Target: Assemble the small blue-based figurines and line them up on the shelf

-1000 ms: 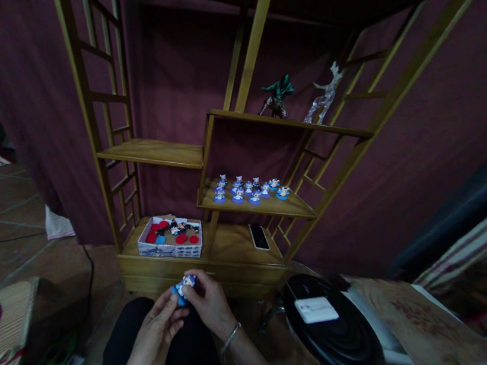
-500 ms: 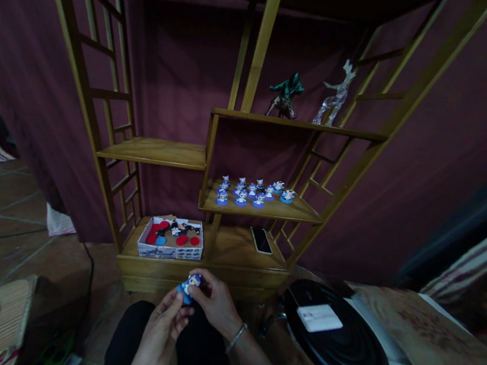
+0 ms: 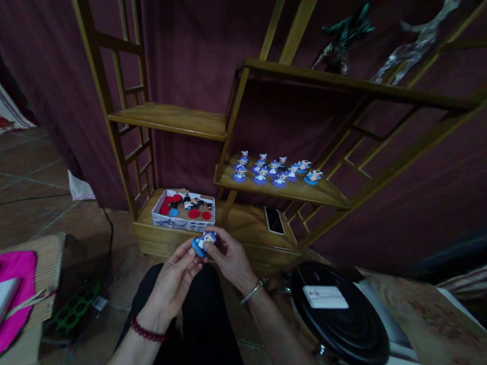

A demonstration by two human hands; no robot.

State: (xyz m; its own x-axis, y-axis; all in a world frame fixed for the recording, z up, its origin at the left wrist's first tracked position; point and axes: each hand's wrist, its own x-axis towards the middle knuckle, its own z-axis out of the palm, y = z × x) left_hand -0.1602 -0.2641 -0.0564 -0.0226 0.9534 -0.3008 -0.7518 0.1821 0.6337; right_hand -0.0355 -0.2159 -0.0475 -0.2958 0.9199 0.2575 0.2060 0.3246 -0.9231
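Observation:
Between my two hands is a small purple-haired figurine on a blue round base. My left hand, with a dark red bead bracelet at the wrist, pinches the base. Fingers and thumb of my right hand, silver bangle at the wrist, close around the figurine's body. Just beyond them, an open cardboard box on the lowest shelf contains red discs, a blue disc and several dark little figures. Several similar figurines stand in rows on the shelf above and to the right.
A phone lies on the lowest shelf. Higher up stand a green statuette and a clear deer figure. A black round stool with a white packet is at right; a mat-topped bench with a pink cloth at left.
The view has shifted, so shelf and box appear nearer and higher. Both hands keep hold of the figurine, which has moved up and right in the picture.

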